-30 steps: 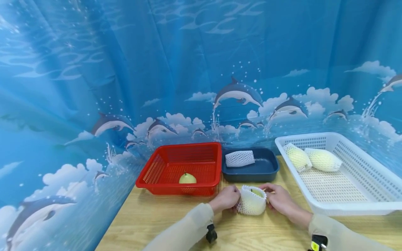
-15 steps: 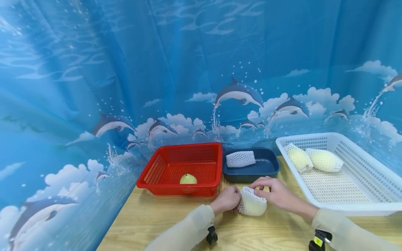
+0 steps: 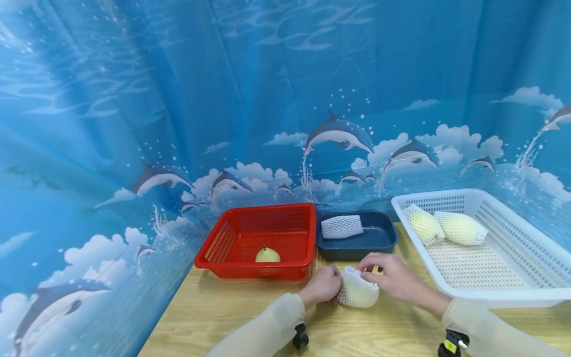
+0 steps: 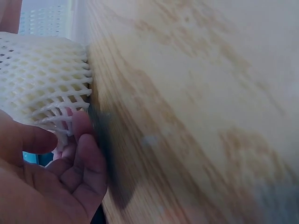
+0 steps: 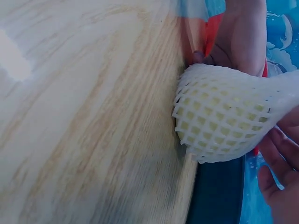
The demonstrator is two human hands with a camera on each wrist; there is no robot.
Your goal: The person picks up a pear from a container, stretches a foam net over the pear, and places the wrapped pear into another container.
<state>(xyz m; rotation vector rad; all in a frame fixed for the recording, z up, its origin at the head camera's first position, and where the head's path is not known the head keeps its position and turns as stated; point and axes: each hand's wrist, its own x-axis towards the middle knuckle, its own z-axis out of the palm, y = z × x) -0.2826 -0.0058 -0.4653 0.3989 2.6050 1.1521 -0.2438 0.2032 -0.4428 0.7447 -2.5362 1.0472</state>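
A pear in a white foam net (image 3: 358,291) stands on the wooden table, the net drawn up over its top so the fruit shows only through the mesh. My left hand (image 3: 322,284) is at its left side; in the left wrist view the thumb and fingers pinch strands of the net (image 4: 46,79) low down. My right hand (image 3: 392,276) holds the net's upper rim on the right. From the right wrist, the netted pear (image 5: 219,114) is seen side-on, the net narrowing toward the right fingers (image 5: 275,154).
A red basket (image 3: 254,270) with a bare pear (image 3: 267,255) stands at left. Behind the hands is a dark blue tray (image 3: 379,238) holding a loose foam net (image 3: 341,226). At right, a white basket (image 3: 495,295) holds two netted pears (image 3: 460,228).
My right hand has moved from the pear's right side up to the net's top, and the net's rim now covers the pear's exposed top. My left hand stays in place.
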